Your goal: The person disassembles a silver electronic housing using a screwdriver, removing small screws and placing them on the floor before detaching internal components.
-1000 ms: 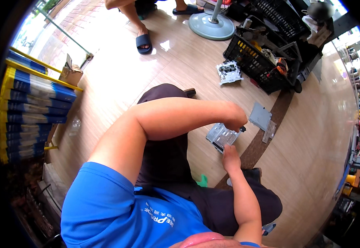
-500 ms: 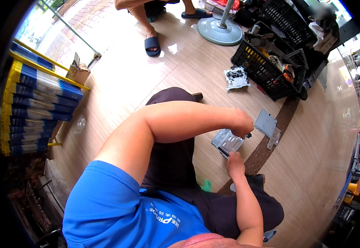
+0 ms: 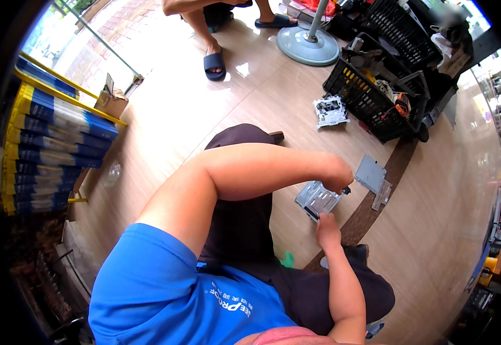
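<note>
A silver metal device casing (image 3: 319, 199) with a perforated side sits low over the floor between my hands. My left hand (image 3: 338, 175) reaches across from the left and bends down over the casing's far right end. Its fingers are closed, with a small dark piece showing beside them; what it is I cannot make out. At the near edge of the casing my right hand (image 3: 327, 227) is closed, its fingertips pinching the rim by a dark strip. Just right of the casing lie a flat grey metal plate (image 3: 370, 173) and a narrow slotted metal strip (image 3: 381, 195).
A white-framed mechanism (image 3: 330, 111) lies beside a black crate (image 3: 358, 92) full of parts. Beyond stands a grey round stand base (image 3: 307, 46). Another person's slippered foot (image 3: 214, 65) is at the top. Blue-and-white packs (image 3: 60, 132) fill a yellow rack at left.
The whole view has shifted very slightly. Both hands keep their places on the casing, with no clear movement.
</note>
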`<state>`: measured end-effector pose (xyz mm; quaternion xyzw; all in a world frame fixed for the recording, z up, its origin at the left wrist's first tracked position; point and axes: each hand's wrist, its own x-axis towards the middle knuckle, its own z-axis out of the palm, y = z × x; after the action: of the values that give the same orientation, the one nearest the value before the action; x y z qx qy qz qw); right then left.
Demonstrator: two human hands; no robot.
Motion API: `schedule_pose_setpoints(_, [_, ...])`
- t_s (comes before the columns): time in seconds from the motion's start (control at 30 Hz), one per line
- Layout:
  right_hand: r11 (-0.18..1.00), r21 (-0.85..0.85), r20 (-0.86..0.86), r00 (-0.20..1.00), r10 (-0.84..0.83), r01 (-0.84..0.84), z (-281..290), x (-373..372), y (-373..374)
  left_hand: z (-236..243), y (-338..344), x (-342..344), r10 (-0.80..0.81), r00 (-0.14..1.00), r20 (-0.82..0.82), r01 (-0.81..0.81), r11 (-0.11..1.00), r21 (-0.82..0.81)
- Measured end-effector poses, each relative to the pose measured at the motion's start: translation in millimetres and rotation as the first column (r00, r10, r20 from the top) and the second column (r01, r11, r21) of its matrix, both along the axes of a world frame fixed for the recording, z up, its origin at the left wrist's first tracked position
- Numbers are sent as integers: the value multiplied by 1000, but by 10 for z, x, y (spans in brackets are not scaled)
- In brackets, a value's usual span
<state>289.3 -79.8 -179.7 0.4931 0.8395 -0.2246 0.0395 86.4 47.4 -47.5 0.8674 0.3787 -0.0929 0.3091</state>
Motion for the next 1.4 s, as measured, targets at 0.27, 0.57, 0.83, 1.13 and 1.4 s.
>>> schedule_pose_setpoints(0.27, [1000, 26, -16, 1000, 10, -10, -55, 40, 25, 70, 18, 18, -22, 1000, -14, 23, 1000, 22])
schedule_pose_setpoints(0.57, [1000, -22, 7, 1000, -13, 13, 13, -14, 13, 102, 38, -32, 10, 1000, 2, -10, 1000, 15])
schedule_pose_setpoints(0.83, [1000, -25, -3, 1000, 10, -10, 82, -13, -21, 1224, 1209, -2281, 771, 199, 604, -980, 147, 135])
schedule_pose_setpoints(1.13, [1000, -21, -49, 999, -18, 17, -20, 49, 32, 1129, -216, -243, 35, 992, 118, -55, 985, 164])
schedule_pose_setpoints(1.4, [999, 17, -81, 996, 30, -29, -149, 119, 44, 332, -511, 108, -112, 993, -43, 116, 988, 104])
